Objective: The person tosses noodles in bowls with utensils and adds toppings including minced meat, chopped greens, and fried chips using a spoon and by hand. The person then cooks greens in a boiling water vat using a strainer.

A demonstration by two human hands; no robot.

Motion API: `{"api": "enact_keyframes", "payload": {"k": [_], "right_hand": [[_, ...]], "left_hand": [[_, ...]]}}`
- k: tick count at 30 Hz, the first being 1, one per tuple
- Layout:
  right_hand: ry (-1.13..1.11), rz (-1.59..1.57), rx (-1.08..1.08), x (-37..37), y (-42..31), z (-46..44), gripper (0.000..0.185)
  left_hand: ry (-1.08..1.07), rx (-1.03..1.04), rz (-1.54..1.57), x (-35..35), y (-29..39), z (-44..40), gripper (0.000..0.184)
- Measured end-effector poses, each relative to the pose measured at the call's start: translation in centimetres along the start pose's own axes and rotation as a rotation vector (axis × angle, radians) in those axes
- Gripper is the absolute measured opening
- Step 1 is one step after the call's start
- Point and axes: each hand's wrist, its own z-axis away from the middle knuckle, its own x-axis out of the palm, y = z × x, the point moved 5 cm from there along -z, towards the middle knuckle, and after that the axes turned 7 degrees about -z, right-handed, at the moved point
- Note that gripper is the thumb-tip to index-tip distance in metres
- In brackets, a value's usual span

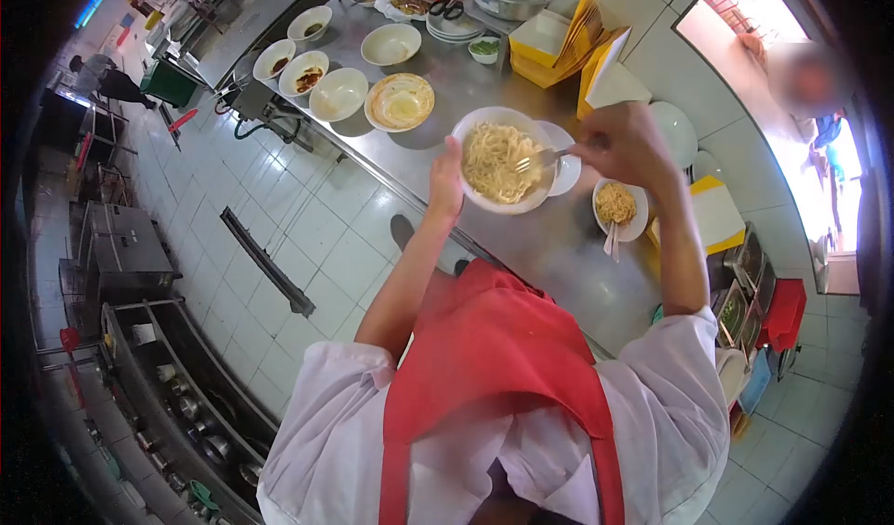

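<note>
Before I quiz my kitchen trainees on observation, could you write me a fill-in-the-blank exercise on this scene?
1. The left hand holds a bowl of ____.
2. The right hand grips a ____.
3. The apron worn over the white shirt is coloured ____.

Missing words: noodles; fork; red.

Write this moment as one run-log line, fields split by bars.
left hand: holds bowl | right hand: holds fork, tines at noodles | counter: smaller noodle bowl
</note>
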Motion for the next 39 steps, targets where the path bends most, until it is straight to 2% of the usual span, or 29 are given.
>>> {"api": "enact_keyframes", "payload": {"k": [2, 4, 6, 11, 13, 14, 15, 16, 17, 18, 19, 21, 25, 27, 28, 29, 31, 34, 36, 38, 39], "right_hand": [[-0.054, -0.088, -0.249, 4.9, 0.1, -0.6, 0.026], [-0.02, -0.201, -0.155, 5.4, 1.3, -0.7, 0.028], [0.018, -0.375, -0.032, 4.6, 2.2, -1.1, 0.033], [0.084, -0.142, 0.052, -1.0, 0.2, -1.3, 0.028], [0.146, 0.05, -0.027, -2.7, -0.6, -1.2, 0.026], [0.109, -0.004, -0.039, -2.6, -0.5, -1.2, 0.024], [-0.106, 0.252, 0.089, -1.3, -1.1, -1.6, 0.02], [-0.198, 0.235, -0.022, 2.1, 1.1, -1.5, 0.024], [-0.017, -0.014, -0.155, 6.2, 4.5, -0.6, 0.029], [-0.161, 0.13, -0.133, 6.3, 1.6, -1.0, 0.032], [-0.056, -0.069, -0.162, 6.8, 2.0, -0.7, 0.034], [0.054, -0.265, -0.105, 5.2, 2.5, 0.0, 0.031], [0.099, -0.106, -0.032, 1.0, 2.8, 1.0, 0.03], [0.045, -0.002, -0.017, 1.0, 2.6, 1.0, 0.028], [-0.095, 0.064, 0.027, 2.3, 2.0, 0.9, 0.029], [-0.096, 0.061, 0.03, 3.1, 2.6, 1.1, 0.029], [0.005, -0.286, 0.083, 4.8, 5.3, 1.7, 0.03], [0.11, -0.309, 0.107, 1.0, 5.9, 2.8, 0.03], [0.165, -0.31, 0.138, -2.2, 4.8, 3.6, 0.03], [0.175, 0.032, 0.111, -4.5, 3.9, 3.8, 0.027], [0.167, 0.028, 0.119, -4.4, 3.7, 3.8, 0.027]], "left_hand": [[0.058, -0.025, -0.054, 0.3, -0.5, 0.6, 0.068], [-0.095, -0.016, 0.002, 2.6, 3.2, 2.2, 0.069], [-0.091, -0.001, 0.053, 2.6, 3.2, 2.2, 0.069], [-0.108, -0.059, 0.137, 1.4, 3.2, 2.7, 0.067], [-0.046, -0.075, 0.141, 1.0, 4.0, 2.9, 0.063], [0.015, -0.04, 0.089, -0.1, 2.5, 2.3, 0.061], [0.051, -0.004, 0.047, -0.6, 1.0, 1.5, 0.06], [-0.058, -0.01, 0.098, 0.6, 2.5, 2.2, 0.058], [-0.118, -0.08, 0.203, 1.9, 4.1, 3.1, 0.057], [-0.146, -0.119, 0.199, 2.1, 3.9, 3.3, 0.057], [-0.109, -0.126, 0.131, 1.4, 2.2, 2.6, 0.065], [-0.126, -0.174, 0.18, 1.8, 1.8, 2.4, 0.067], [-0.149, -0.138, 0.12, 1.1, 1.0, 1.8, 0.068], [-0.248, -0.113, 0.156, 2.6, 1.8, 1.6, 0.07], [-0.246, -0.116, 0.156, 3.5, 2.3, 1.7, 0.07], [-0.3, -0.137, 0.155, 5.1, 3.2, 2.3, 0.07], [-0.357, -0.156, 0.158, 6.4, 3.6, 2.3, 0.07], [-0.41, -0.134, 0.18, 6.5, 2.7, 1.3, 0.07], [-0.324, -0.136, 0.07, 5.5, 1.4, 0.2, 0.07], [-0.309, -0.139, 0.073, 5.7, 1.3, 0.0, 0.071], [-0.295, -0.133, 0.073, 5.7, 1.3, 0.0, 0.072]]}}
